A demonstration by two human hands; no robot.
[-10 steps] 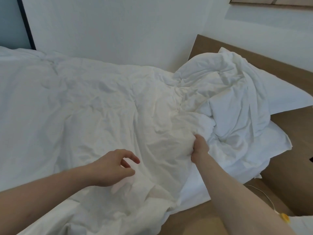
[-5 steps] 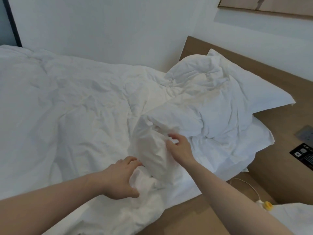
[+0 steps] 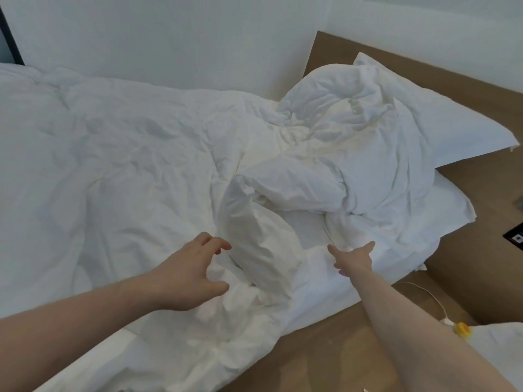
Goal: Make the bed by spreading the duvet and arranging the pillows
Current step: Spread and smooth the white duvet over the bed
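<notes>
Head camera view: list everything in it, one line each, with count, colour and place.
duvet: one, white, crumpled across the bed, bunched at the head end
pillows: at least two, white, against the headboard, partly under the duvet
headboard: one, brown, far right
floor: brown, lower right
cable: one, white, on the floor, yellow end
left hand: open, over the duvet edge
right hand: open, reaching to the sheet

Illumination is soft, diffuse and cool in tone; no direct source is visible. The white duvet (image 3: 127,154) reads evenly bright without glare, with shallow grey shadows in its creases and deeper shade under the bunched folds. The left hand (image 3: 188,274) casts only a faint shadow. Focus is slightly soft overall. Wide-angle distortion bends the headboard (image 3: 481,89) and stretches the forearms at the frame edges.
</notes>
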